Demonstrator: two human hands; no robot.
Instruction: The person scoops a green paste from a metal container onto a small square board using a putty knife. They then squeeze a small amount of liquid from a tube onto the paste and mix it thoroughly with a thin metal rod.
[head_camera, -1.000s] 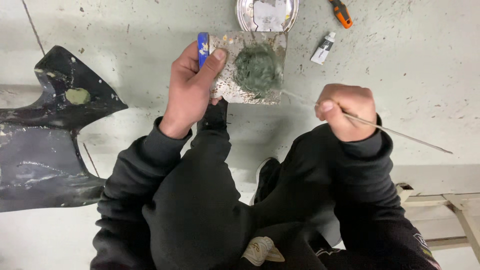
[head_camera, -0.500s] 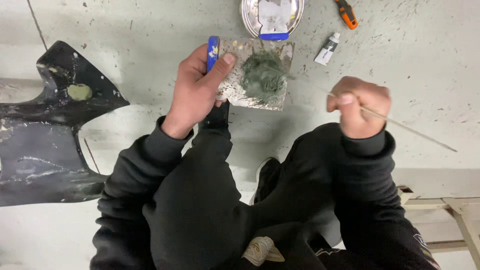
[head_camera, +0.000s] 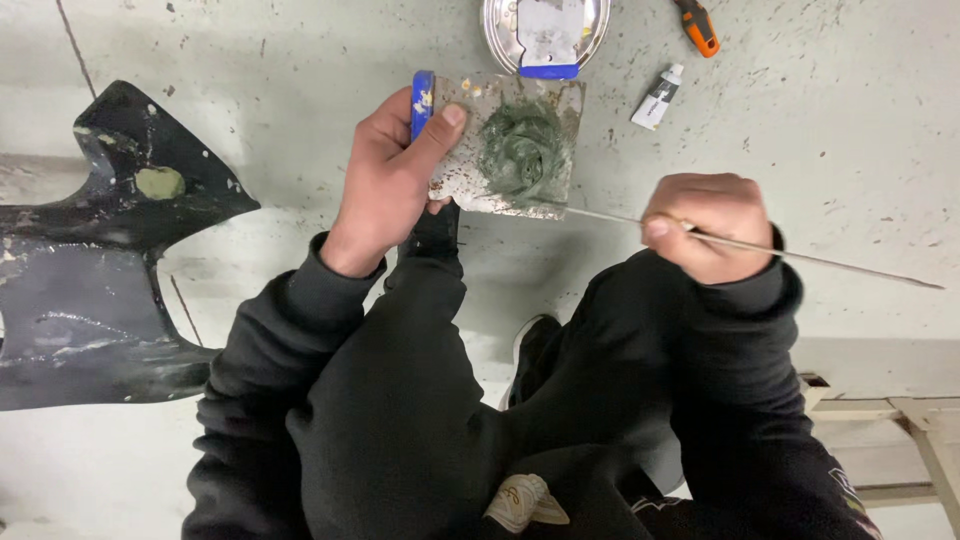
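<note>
Over concrete floor (head_camera: 850, 120), left hand (head_camera: 385, 185) grips the putty-smeared scraper (head_camera: 510, 145); right hand (head_camera: 705, 225) pinches a thin rod (head_camera: 830, 258) beside it.

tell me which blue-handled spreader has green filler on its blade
The spreader in the left hand; the other spreader lies across the tin, showing no filler.

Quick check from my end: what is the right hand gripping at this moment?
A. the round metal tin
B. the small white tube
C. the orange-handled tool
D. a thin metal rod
D: the right hand is closed around a thin metal rod whose tip reaches the edge of the blue-handled spreader with green-grey paste, held by the left hand.
</note>
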